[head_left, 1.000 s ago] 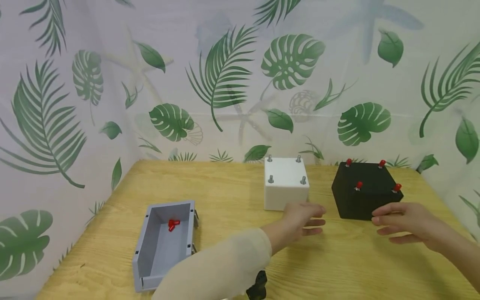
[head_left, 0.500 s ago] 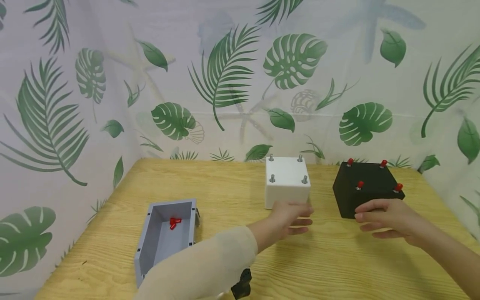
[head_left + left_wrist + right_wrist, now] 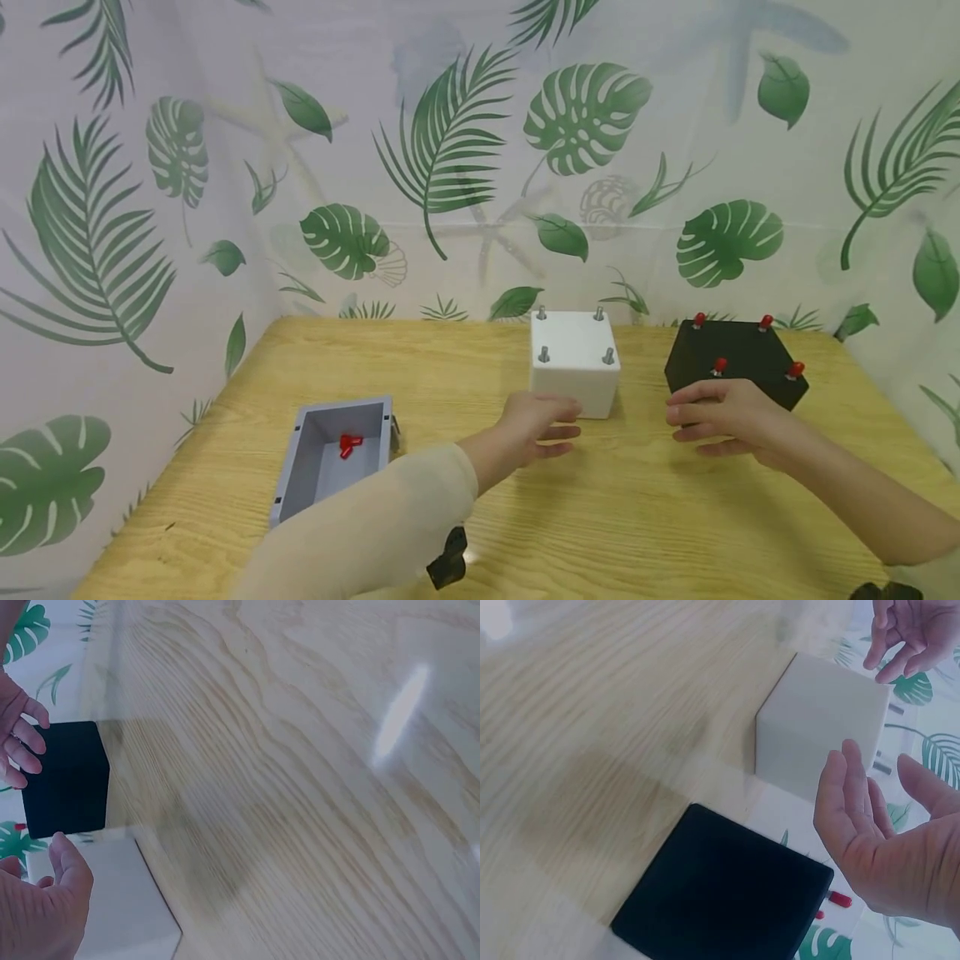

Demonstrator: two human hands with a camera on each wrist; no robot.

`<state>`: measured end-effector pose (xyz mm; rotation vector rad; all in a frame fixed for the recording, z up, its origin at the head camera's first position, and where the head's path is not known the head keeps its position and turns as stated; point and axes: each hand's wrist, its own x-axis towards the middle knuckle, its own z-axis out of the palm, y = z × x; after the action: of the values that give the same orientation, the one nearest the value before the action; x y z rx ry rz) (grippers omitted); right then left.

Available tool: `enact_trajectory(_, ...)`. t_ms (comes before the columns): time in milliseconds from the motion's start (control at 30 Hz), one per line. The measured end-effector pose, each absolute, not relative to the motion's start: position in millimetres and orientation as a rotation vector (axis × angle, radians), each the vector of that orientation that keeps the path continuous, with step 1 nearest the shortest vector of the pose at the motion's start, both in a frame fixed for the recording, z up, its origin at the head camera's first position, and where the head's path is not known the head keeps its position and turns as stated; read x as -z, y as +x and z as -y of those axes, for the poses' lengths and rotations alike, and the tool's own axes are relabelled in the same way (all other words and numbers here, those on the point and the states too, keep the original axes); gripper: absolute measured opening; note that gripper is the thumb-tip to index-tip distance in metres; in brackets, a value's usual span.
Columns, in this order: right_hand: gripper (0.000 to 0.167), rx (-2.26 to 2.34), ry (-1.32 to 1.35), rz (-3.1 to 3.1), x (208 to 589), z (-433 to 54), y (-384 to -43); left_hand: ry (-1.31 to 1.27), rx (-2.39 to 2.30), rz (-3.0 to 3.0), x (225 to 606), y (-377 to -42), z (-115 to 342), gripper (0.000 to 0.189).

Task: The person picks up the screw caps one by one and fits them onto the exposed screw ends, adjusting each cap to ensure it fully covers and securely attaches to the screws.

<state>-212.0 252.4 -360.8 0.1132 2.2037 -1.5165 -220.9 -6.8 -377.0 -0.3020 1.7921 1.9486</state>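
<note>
In the head view a white block (image 3: pixel 573 387) stands near the back of the table, a bare metal bolt upright at each top corner. To its right is a black block (image 3: pixel 738 354) whose corner bolts carry red caps (image 3: pixel 796 369). My left hand (image 3: pixel 531 429) hovers in front of the white block's left side, holding nothing, its fingers loosely bent. My right hand (image 3: pixel 727 419) hovers before the black block and hides part of its front; it holds nothing. The right wrist view shows its fingers (image 3: pixel 851 791) relaxed and spread from the thumb.
A grey open bin (image 3: pixel 288 467) stands at the left of the wooden table (image 3: pixel 600 517), with several loose red caps (image 3: pixel 349 444) inside. My left sleeve (image 3: pixel 367 533) covers its near part. A leaf-patterned cloth (image 3: pixel 450 167) rises behind the table.
Both hands have moved left, the left from the white block's right side to its left, the right across the black block's front. The blocks and the caps have stayed put.
</note>
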Motion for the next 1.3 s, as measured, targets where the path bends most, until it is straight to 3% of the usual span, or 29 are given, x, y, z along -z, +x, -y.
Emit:
enact_trajectory(233,0.035,1.579,0.164,-2.138,355,-241,-223,-0.339,-1.950,-1.847,378,-234,28,0.029)
enact_trajectory(400,0.040,1.596,0.155,-2.123,354,-236,-232,-0.381,-1.816,-1.911,378,-249,47,0.045)
enact_trajectory(567,0.059,1.623,0.152,-2.112,350,-230,-240,-0.381,-1.685,-1.948,372,-267,61,0.061)
enact_trajectory(900,0.066,1.644,0.228,-2.104,344,-216,-270,-0.369,-1.671,-1.899,364,-300,72,0.066)
enact_trajectory(1300,0.065,1.687,0.385,-1.940,340,-207,-302,-0.295,-1.574,-1.900,363,-315,59,0.064)
